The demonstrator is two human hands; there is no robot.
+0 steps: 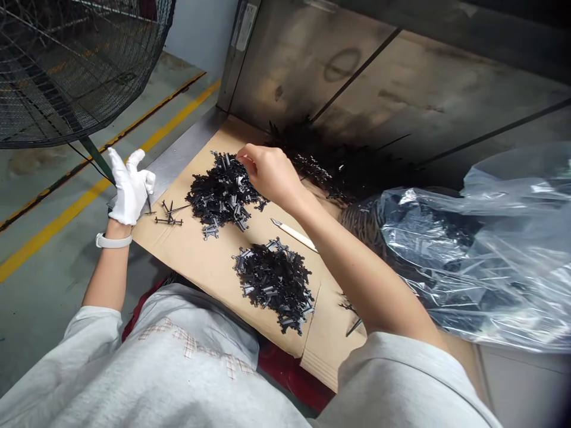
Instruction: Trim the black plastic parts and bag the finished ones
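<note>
Touching the upper pile of black parts (223,193), right hand (270,175) bare, fingers curled; grip cannot be told; left hand (131,187), white-gloved, partly open, pinches a dark pin (148,205) at the left edge of the cardboard sheet (178,261); second pile (274,285) lower centre; craft knife (292,233) between piles.

The dark contents of the plastic bag (446,238) blur behind its film, and the bag runs off the right edge. Whatever the right hand (270,175) pinches at the pile of black parts (223,193) stays hidden by its fingers.
</note>
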